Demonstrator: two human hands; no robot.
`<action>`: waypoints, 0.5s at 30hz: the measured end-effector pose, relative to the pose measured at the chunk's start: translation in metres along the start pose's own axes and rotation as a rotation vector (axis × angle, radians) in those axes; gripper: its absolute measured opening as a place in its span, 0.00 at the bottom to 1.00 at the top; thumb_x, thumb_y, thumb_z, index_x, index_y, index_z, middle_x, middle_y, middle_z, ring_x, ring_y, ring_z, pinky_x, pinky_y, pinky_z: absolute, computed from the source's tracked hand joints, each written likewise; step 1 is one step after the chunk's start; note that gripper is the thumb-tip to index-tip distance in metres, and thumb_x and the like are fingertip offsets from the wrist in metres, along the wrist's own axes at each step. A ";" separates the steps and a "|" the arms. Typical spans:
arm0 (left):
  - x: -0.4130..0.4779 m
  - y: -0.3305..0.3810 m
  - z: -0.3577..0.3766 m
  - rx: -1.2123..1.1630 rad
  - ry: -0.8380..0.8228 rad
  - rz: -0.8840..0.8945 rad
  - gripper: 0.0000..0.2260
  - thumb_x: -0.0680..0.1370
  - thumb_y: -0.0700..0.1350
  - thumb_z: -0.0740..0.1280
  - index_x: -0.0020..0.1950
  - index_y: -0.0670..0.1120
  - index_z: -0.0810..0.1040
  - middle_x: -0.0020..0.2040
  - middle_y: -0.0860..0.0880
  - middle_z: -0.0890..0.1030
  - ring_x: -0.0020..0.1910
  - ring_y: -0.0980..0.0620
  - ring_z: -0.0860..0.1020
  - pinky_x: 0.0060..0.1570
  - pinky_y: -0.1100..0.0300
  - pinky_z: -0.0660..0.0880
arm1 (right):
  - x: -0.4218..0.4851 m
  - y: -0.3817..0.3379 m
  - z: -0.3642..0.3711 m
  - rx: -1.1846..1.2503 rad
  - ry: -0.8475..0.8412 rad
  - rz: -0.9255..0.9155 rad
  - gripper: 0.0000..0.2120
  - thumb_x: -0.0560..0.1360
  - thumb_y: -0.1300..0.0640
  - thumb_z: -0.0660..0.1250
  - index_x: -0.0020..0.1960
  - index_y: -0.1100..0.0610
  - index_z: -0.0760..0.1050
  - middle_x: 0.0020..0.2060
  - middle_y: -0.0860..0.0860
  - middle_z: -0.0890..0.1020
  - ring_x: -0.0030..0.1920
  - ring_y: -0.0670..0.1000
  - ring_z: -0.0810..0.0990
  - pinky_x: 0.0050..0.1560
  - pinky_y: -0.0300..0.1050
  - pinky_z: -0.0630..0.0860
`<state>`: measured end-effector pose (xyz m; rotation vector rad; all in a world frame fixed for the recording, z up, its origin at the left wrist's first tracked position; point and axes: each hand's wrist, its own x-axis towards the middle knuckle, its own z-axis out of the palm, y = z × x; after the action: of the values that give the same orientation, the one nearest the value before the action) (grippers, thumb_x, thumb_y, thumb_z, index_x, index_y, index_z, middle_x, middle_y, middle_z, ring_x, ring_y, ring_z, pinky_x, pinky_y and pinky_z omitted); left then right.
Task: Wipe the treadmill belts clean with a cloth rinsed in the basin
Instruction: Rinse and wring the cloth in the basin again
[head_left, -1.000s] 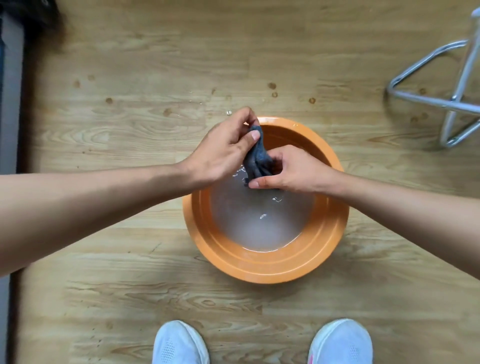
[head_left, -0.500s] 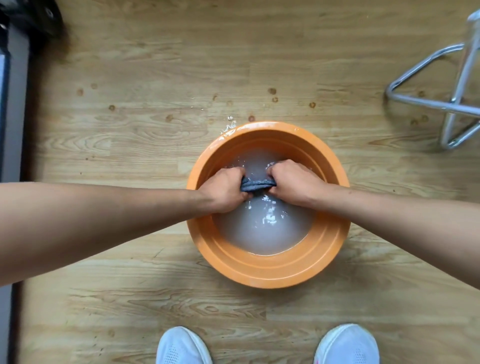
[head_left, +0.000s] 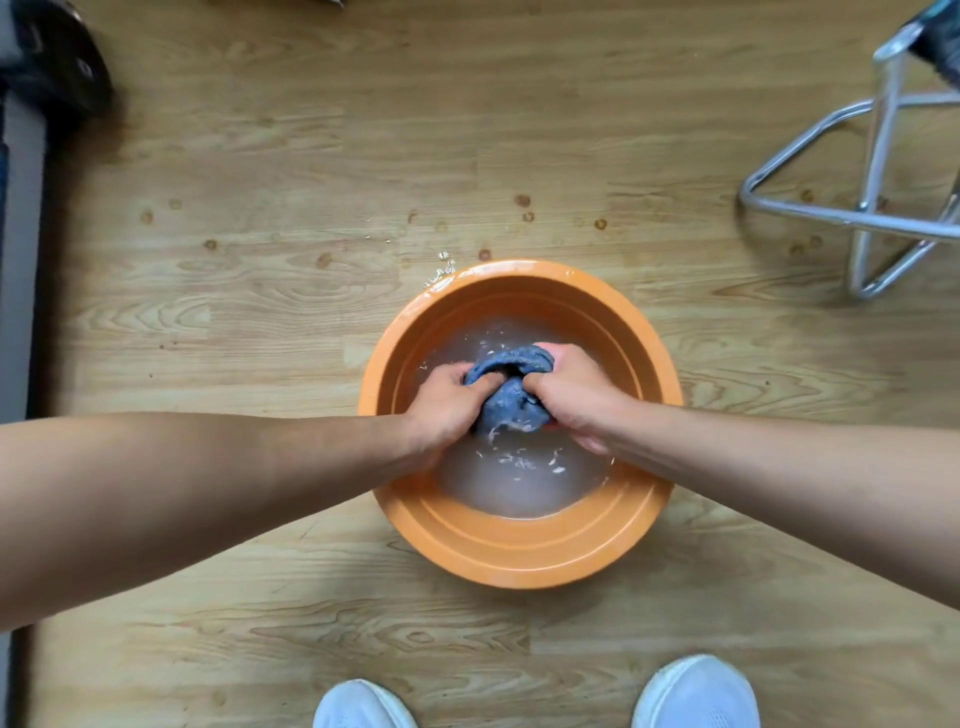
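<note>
While my left grip (head_left: 447, 408) and right grip (head_left: 574, 397) both clench the bunched blue cloth (head_left: 511, 402) down at the cloudy water in the orange basin (head_left: 519, 564), I should wring it low inside the rim, since the wooden floor (head_left: 311, 156) near the chrome stool frame (head_left: 852, 218) shows splashes.

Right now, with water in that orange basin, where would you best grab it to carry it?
Take the basin by its wide flared rim, probably left hand at the left, right hand at the right, reaching in from outside. It is round, shows no handles, and holds cloudy water, so it needs a level lift.
</note>
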<state>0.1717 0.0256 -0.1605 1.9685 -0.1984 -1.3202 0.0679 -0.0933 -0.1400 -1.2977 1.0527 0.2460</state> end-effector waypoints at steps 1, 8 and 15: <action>-0.002 0.001 0.000 -0.022 0.015 -0.027 0.08 0.82 0.48 0.71 0.48 0.44 0.85 0.37 0.48 0.86 0.29 0.55 0.79 0.31 0.62 0.77 | 0.005 -0.001 -0.002 -0.162 0.018 -0.033 0.14 0.77 0.70 0.60 0.48 0.54 0.79 0.38 0.52 0.83 0.38 0.53 0.82 0.33 0.41 0.75; 0.001 0.001 -0.005 -0.053 0.157 -0.087 0.10 0.76 0.51 0.73 0.49 0.45 0.87 0.43 0.50 0.88 0.44 0.49 0.84 0.52 0.52 0.80 | 0.014 -0.002 -0.013 -0.852 0.039 0.042 0.14 0.77 0.53 0.71 0.59 0.57 0.75 0.53 0.54 0.81 0.56 0.58 0.81 0.47 0.45 0.73; 0.004 -0.001 0.017 -0.041 0.130 -0.099 0.14 0.81 0.41 0.67 0.65 0.51 0.72 0.56 0.48 0.82 0.54 0.45 0.80 0.58 0.54 0.77 | 0.019 0.023 0.023 0.027 0.536 0.041 0.10 0.77 0.64 0.63 0.52 0.54 0.80 0.46 0.51 0.86 0.49 0.60 0.84 0.50 0.52 0.80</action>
<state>0.1588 0.0161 -0.1671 2.0429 -0.0112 -1.2429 0.0738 -0.0732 -0.1717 -1.3517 1.5282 -0.0951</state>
